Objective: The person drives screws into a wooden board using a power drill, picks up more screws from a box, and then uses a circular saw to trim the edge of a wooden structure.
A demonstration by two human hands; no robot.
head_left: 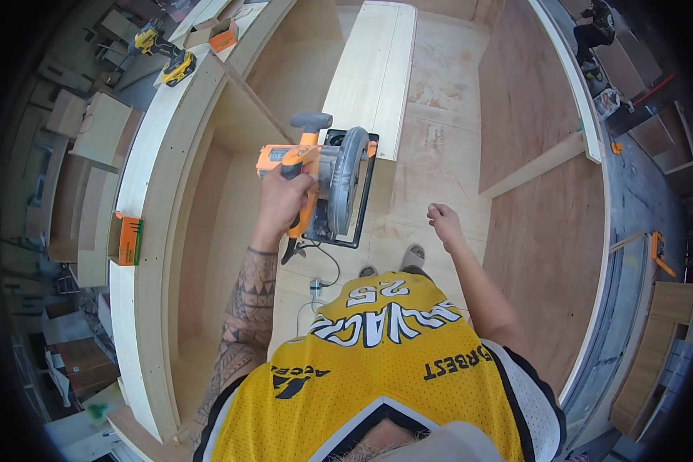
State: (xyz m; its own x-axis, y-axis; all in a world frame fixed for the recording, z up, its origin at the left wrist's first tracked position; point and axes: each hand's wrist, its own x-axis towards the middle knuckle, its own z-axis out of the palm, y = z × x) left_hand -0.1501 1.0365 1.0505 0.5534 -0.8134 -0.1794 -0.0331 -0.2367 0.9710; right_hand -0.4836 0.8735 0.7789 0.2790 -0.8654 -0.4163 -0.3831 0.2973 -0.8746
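Plywood floor (439,154) fills the middle of the frame, bare and open to the right of centre, walled by a curved rim (150,192) down the left. A pale board (369,69) runs from top centre down to mid-frame. At its near end sits the saw (339,181), dead centre, blade guard against the board's edge. Left hand (283,196) clamps the saw's handle. Right hand (443,219) hangs free, loosely curled, holding nothing. A drill (162,52) rests on the rim, upper left.

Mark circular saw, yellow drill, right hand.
circular saw (346,173), head view, on the blade guard.
yellow drill (164,52), head view, on its handle.
right hand (441,221), head view, on the back of the hand.
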